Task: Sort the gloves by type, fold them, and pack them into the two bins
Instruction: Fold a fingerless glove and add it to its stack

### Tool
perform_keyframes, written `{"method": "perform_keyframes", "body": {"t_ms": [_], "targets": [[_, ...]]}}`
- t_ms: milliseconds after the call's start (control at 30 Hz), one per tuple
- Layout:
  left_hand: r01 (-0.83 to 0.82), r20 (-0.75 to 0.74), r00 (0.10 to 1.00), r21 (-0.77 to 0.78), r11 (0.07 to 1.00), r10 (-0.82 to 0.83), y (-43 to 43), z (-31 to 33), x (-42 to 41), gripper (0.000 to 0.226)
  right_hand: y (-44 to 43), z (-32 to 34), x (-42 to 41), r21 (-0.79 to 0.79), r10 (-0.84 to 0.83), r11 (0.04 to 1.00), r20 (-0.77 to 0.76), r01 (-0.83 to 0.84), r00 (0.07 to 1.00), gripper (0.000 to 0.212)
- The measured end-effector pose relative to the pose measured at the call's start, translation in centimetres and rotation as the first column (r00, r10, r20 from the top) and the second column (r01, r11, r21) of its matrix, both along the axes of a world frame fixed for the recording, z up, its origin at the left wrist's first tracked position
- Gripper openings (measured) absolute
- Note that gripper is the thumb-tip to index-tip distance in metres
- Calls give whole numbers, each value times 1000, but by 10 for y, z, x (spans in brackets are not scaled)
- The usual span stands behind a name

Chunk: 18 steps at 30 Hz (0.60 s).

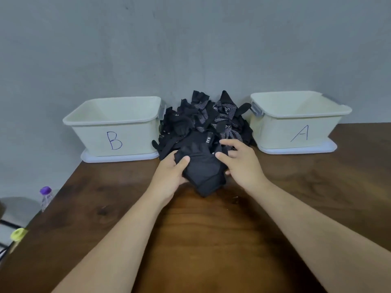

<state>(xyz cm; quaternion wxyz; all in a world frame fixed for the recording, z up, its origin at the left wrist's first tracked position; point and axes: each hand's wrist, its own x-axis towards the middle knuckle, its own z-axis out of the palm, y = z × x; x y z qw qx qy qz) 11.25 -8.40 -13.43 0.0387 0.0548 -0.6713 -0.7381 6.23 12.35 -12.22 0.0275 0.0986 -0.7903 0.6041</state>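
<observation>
A heap of black gloves (207, 117), some with grey dotted palms, lies against the wall between two pale bins. The bin marked B (115, 125) stands to the left, the bin marked A (296, 121) to the right; both look empty inside. At the heap's near edge a plain black glove (202, 168) lies on the wooden table (201, 240). My left hand (171, 174) grips its left side with the thumb on top. My right hand (239, 159) holds its right side, thumb pressed on the fabric and fingers spread toward the heap.
Each bin sits on a white lid. Off the table's left edge stand a small bottle with a purple cap (46, 197) and a yellow-green object (18, 234). The grey wall rises right behind the bins.
</observation>
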Motion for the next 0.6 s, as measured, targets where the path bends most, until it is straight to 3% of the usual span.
{"method": "perform_keyframes", "body": {"t_ms": [233, 600], "targets": [[-88, 26, 996, 18, 996, 88, -9, -14, 2, 29, -3, -33, -8, -72, 96, 993, 39, -93, 995, 29], [-114, -80, 992, -304, 946, 94, 5, -22, 15, 47, 4, -33, -7, -118, 194, 976, 70, -185, 979, 39]]}}
